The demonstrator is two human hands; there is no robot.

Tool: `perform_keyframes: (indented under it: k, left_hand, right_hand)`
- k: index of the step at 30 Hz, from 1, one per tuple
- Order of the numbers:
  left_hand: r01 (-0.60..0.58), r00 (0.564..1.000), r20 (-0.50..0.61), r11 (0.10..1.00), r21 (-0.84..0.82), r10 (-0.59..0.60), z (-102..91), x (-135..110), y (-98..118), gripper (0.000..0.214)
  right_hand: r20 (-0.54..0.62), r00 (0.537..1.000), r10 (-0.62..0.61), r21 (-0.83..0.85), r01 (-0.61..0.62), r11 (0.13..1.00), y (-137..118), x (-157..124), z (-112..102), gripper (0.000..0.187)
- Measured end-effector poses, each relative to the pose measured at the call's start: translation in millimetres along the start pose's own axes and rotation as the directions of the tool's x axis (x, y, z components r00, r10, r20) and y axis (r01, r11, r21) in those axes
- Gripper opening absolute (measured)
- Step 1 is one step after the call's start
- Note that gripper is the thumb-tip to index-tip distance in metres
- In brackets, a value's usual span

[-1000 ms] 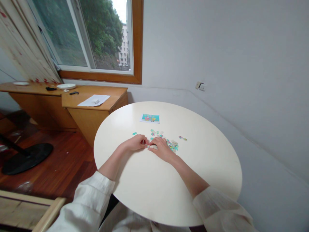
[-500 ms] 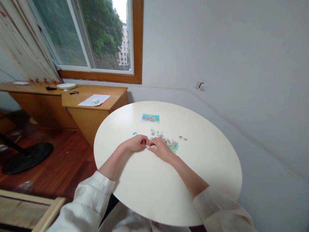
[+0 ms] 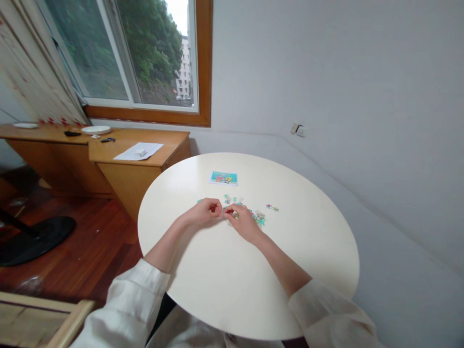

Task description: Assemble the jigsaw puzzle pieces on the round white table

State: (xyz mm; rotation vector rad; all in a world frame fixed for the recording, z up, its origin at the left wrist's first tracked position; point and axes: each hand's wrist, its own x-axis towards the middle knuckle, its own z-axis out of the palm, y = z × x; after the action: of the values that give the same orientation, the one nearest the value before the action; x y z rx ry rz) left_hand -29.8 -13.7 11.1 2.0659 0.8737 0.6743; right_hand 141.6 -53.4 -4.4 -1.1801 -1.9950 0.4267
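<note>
Over the round white table [image 3: 217,270], my left hand [image 3: 206,211] and my right hand [image 3: 242,221] meet fingertip to fingertip. Both are pinched closed on a small jigsaw puzzle piece [image 3: 222,214], mostly hidden by the fingers; whether it is one piece or two joined, I cannot tell. Behind and beside my right hand lies a loose heap of puzzle pieces [image 3: 260,218], teal, pink and pale, partly covered by that hand. A teal piece [image 3: 199,200] shows just past my left hand. Farther back lies a flat teal picture card [image 3: 223,178] with cartoon figures.
Two puzzle pieces [image 3: 272,208] lie apart on the right. Beyond the table's left edge stands a wooden desk [image 3: 174,140] holding a paper sheet [image 3: 138,151] and a white plate [image 3: 96,130]. A black round stand base [image 3: 39,241] is on the floor. The wall runs along the right.
My hands have risen slightly from the tabletop with fingertips still together, and the left now covers part of the teal piece behind it. The view has shifted slightly.
</note>
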Motion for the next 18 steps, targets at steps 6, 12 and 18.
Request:
perform_keyframes:
  k: [6,12,18]
  left_hand:
    - [0.048,0.998,-0.041,0.999,0.019,-0.047,-1.0,0,0,0.012]
    - [0.059,0.998,-0.024,0.995,0.076,-0.057,-2.0,-1,4,0.008]
    - [0.048,0.998,-0.034,0.994,0.100,-0.045,-2.3,-2,4,0.003]
  right_hand:
    - [-0.211,0.968,0.138,0.084,-0.123,0.989,20,10,-29,0.014]
    - [-0.253,0.814,0.523,0.201,-0.485,0.851,84,1,-90,0.013]
    - [-0.090,0.776,0.624,0.192,-0.602,0.775,114,-23,-108,0.017]
